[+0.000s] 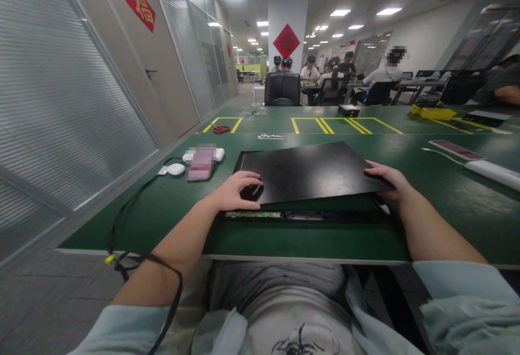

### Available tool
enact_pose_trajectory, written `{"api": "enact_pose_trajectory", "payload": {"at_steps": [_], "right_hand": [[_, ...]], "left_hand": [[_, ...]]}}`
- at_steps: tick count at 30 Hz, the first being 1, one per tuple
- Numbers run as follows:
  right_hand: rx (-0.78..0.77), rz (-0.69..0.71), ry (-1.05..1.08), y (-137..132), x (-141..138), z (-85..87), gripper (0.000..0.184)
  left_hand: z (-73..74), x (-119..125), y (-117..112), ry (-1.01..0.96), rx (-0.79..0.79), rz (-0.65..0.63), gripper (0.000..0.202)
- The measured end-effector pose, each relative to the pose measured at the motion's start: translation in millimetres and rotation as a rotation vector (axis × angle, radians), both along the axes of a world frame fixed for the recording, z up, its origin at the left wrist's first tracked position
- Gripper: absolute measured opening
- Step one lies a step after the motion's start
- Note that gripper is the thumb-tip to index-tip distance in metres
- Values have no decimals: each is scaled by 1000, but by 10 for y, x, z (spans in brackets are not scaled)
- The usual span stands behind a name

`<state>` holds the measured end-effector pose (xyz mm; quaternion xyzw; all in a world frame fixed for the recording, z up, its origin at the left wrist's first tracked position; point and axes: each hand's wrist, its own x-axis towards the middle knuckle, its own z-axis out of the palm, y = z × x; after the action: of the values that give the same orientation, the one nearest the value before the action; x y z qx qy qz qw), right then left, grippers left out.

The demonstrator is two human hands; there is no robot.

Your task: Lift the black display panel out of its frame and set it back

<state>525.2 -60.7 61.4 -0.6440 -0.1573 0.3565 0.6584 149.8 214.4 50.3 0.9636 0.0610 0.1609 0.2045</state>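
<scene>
A flat black laptop bottom cover [309, 171] lies tilted over an open laptop base [300, 215] on the green table, its near edge raised so a green circuit board shows underneath. My left hand [238, 191] grips the cover's near left corner, fingers curled over the edge. My right hand [385, 181] holds the near right corner, fingers on top of the panel.
To the left lie a white mouse [175, 169], a white case [219, 154] and a pink blurred object [200, 163]. Red scissors [220, 129] and small screws [270, 137] sit farther back. A phone [456, 150] and white bar [493, 172] lie right. People sit at distant tables.
</scene>
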Motion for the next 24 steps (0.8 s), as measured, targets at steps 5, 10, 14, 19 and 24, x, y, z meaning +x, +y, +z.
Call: {"api": "enact_pose_trajectory", "payload": {"at_steps": [5, 10, 14, 19, 24], "right_hand": [[12, 20, -38, 1, -36, 22, 49], [23, 21, -10, 13, -118, 54, 51], [26, 27, -12, 21, -166, 66, 54], [18, 43, -56, 35, -197, 60, 62], [16, 64, -87, 58, -174, 7, 67]], "left_hand": [[-38, 19, 67, -54, -86, 49, 54], [-147, 38, 182, -164, -237, 146, 61], [-204, 45, 217, -189, -299, 225, 65], [-197, 64, 237, -219, -208, 535, 62], [-149, 31, 256, -95, -366, 734, 67]]}}
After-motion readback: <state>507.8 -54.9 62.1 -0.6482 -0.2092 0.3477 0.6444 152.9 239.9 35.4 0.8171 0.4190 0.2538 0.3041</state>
